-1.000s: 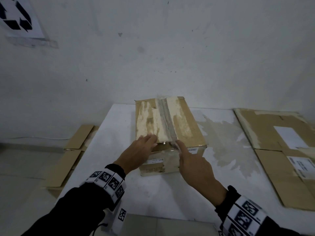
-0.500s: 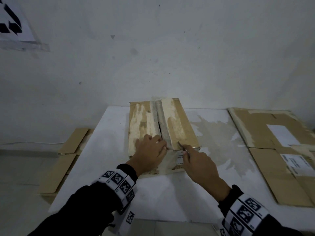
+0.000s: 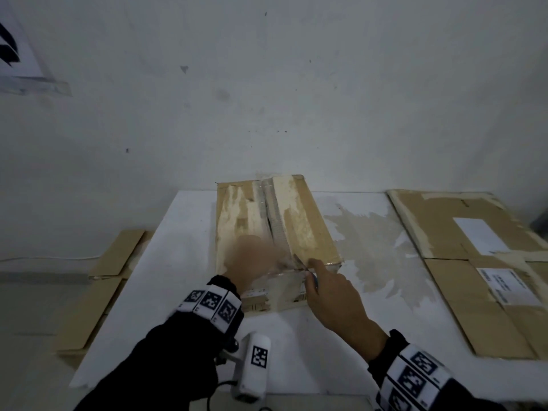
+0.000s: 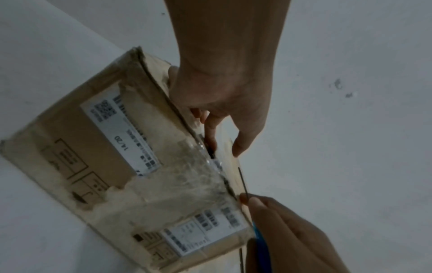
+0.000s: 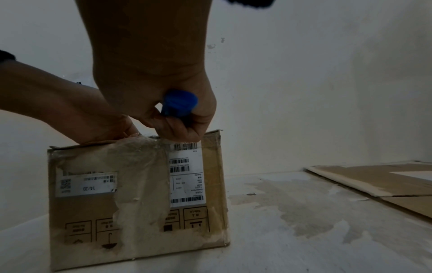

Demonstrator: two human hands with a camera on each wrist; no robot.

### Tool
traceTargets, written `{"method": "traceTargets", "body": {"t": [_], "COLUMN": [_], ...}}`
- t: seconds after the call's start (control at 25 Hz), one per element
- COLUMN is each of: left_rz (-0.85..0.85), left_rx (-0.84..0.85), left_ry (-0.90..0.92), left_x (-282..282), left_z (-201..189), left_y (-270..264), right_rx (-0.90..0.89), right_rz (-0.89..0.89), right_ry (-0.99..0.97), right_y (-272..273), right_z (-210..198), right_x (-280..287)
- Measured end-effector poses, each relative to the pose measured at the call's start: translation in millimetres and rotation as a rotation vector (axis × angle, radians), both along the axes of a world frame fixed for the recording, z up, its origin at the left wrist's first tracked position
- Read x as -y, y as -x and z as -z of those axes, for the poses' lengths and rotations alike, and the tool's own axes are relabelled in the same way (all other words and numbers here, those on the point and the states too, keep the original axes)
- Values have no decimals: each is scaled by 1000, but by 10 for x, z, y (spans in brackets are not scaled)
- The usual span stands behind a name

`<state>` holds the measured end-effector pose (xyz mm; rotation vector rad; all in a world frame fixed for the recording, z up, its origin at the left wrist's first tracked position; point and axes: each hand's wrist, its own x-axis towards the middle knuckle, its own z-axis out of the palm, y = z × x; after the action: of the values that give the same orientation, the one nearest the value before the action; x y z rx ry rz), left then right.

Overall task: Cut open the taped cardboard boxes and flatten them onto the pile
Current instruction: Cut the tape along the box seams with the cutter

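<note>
A white surface stood against a scuffed white wall, with a pale brownish stain spread across its middle. A printed sheet with a black symbol was taped to the wall at far left. Flattened cardboard with white labels lay in a pile on the right of the surface, and more flat cardboard lay on the floor to the left.

The cardboard box sat near the middle of the surface, its top seam covered with clear tape and its paper skin torn away in pale patches. On its near side a white label read "14/20" beside a QR code; another label carried barcodes and small print too fine to read. Handling symbols were printed below, among them an umbrella and a mark reading "Side Up".

The left hand, blurred in the head view, rested on the box top at the near edge; the left wrist view showed its fingers bent down at the seam, touching the tape. The right hand gripped a blue-handled knife, fingers curled tightly round the handle, and the thin blade lay at the near end of the taped seam.
</note>
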<state>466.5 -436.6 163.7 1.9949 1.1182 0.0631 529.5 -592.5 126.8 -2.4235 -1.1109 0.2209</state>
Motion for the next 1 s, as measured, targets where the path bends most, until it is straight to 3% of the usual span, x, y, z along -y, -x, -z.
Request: {"method": "traceTargets", "body": {"t": [0.16,0.32,0.48,0.72,1.0], "left_rz": [15,-49,-88,-93,-78], "left_rx": [18,228,362,384,391], "left_ry": [15,62,124,162,166], "left_x": [-41,-53,-19,-34,-100], "left_z": [24,104,117,151,253], "left_y": [-68,-86,-59,-49,-51], "right_rx": [-53,-131,-24,73,19], "right_rz": [18,6,-17,1,1], "right_ry": [-35,-45,9,121,118], "right_y": [-11,4,176,310,267], "right_z": [45,21,-16,-27,-24], "right_x": [-1,45,134,73,-30]}}
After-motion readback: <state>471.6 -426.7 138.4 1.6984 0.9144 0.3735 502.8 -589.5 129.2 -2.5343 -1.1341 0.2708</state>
